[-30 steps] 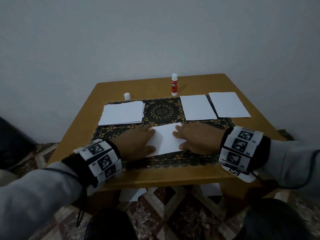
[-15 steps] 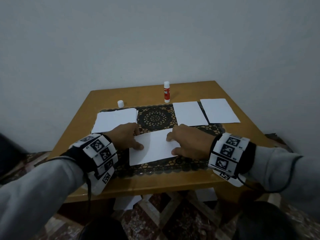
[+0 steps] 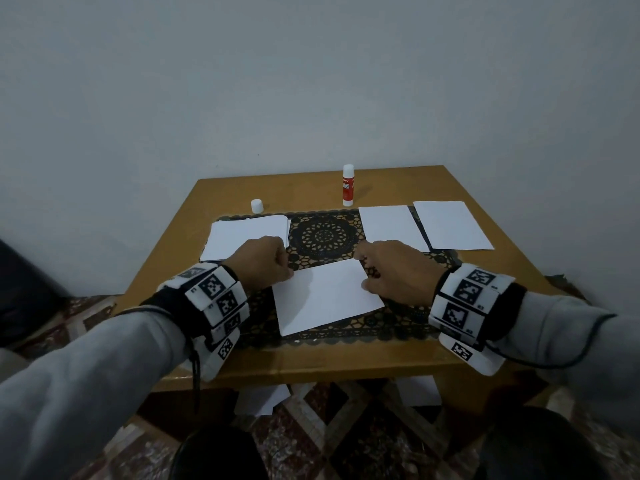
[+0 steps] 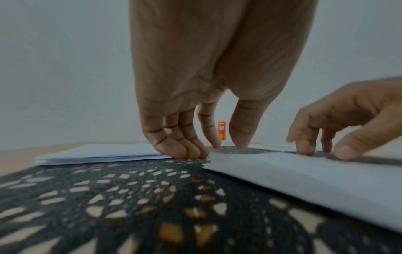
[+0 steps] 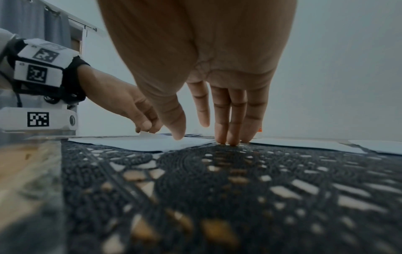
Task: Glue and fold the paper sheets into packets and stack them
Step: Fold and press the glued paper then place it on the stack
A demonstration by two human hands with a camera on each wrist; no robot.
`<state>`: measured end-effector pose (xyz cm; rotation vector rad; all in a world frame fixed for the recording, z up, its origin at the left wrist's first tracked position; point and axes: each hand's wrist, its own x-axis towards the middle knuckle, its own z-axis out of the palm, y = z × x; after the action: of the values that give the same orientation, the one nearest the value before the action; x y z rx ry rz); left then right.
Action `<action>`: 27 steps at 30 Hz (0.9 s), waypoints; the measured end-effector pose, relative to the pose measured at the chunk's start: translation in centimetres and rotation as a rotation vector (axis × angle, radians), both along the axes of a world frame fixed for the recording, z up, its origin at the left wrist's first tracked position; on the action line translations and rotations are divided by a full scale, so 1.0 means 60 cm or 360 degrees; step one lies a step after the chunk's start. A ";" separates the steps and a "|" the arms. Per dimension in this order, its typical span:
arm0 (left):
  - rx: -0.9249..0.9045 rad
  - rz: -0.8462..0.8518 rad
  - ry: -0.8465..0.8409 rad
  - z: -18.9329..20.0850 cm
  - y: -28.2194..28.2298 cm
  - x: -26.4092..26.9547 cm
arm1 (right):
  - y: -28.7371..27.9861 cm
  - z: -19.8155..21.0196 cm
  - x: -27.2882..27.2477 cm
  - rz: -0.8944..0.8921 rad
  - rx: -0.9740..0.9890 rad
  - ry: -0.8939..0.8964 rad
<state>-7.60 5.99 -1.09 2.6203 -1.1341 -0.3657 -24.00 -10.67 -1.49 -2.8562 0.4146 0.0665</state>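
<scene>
A folded sheet (image 3: pixel 325 296) lies tilted on the black mat (image 3: pixel 323 233) at the table's (image 3: pixel 495 278) near edge; the left hand (image 3: pixel 263 259) pinches its far left corner — the right hand (image 3: pixel 394 271) presses relaxed fingertips at its right corner.

A home room: small wooden table (image 3: pixel 221 188) with lace mat (image 3: pixel 323 233); patterned carpet (image 3: pixel 363 427); curtain (image 5: pixel 32 22).

A wooden worktop (image 3: pixel 467 355) fills mid-frame, a black lace mat (image 3: pixel 323 233) spread across it. Behind rises a plain grey wall (image 3: pixel 311 81). Patterned floor (image 3: pixel 363 427) shows along the bottom.
</scene>
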 end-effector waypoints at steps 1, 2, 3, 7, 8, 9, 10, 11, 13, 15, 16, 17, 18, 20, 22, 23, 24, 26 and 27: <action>0.0080 -0.0002 -0.0040 -0.006 -0.001 0.000 | 0.000 -0.001 0.000 0.0002 0.0001 0.0004; 0.0135 -0.0003 -0.0075 -0.012 -0.001 0.000 | 0.000 -0.002 0.000 0.0003 0.0001 0.0008; 0.0165 -0.0001 -0.0096 -0.016 -0.002 0.000 | -0.001 -0.003 0.000 0.0008 0.0001 0.0008; 0.0197 -0.0050 -0.0117 -0.017 -0.001 0.001 | -0.006 -0.007 0.002 -0.0019 0.0021 -0.0006; 0.0184 -0.0082 -0.0129 -0.013 0.000 0.002 | -0.007 -0.007 0.002 -0.0034 0.0028 -0.0014; 0.0157 -0.0111 -0.0146 -0.007 0.002 0.003 | -0.009 -0.008 0.003 -0.0055 0.0033 -0.0028; 0.0119 -0.0132 -0.0156 -0.003 0.005 0.006 | -0.011 -0.008 0.003 -0.0080 0.0047 -0.0048; 0.0063 -0.0147 -0.0153 0.001 0.011 0.010 | -0.011 -0.009 0.005 -0.0106 0.0081 -0.0073; -0.0091 -0.0187 -0.0109 0.012 0.021 0.020 | -0.010 -0.007 0.009 -0.0163 0.0184 -0.0132; -0.0263 -0.0217 -0.0029 0.026 0.033 0.029 | -0.010 -0.002 0.023 -0.0241 0.0387 -0.0196; -0.0366 -0.0202 0.0014 0.033 0.037 0.035 | -0.010 0.002 0.032 -0.0302 0.0581 -0.0232; -0.0472 -0.0153 0.0046 0.039 0.043 0.041 | -0.010 0.007 0.044 -0.0358 0.0817 -0.0259; -0.0575 -0.0084 0.0058 0.045 0.048 0.049 | -0.009 0.013 0.057 -0.0401 0.1047 -0.0266; -0.0763 0.0076 0.0062 0.052 0.059 0.067 | -0.005 0.023 0.084 -0.0428 0.1388 -0.0236; -0.0948 0.0274 0.0152 0.057 0.064 0.087 | 0.006 0.031 0.114 -0.0446 0.1615 -0.0223; -0.0999 0.0393 0.0243 0.058 0.066 0.099 | 0.011 0.034 0.132 -0.0476 0.1698 -0.0239; -0.0988 0.0515 0.0360 0.058 0.068 0.115 | 0.017 0.037 0.151 -0.0510 0.1759 -0.0261; -0.0836 0.0681 0.0568 0.052 0.072 0.135 | 0.026 0.041 0.182 -0.0558 0.1823 -0.0299; -0.0744 0.0729 0.0608 0.046 0.075 0.145 | 0.030 0.040 0.197 -0.0581 0.1834 -0.0310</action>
<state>1.10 10.47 1.69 2.1777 -0.4130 -0.4164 -12.20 -8.85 0.90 -1.6165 0.5921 -0.0361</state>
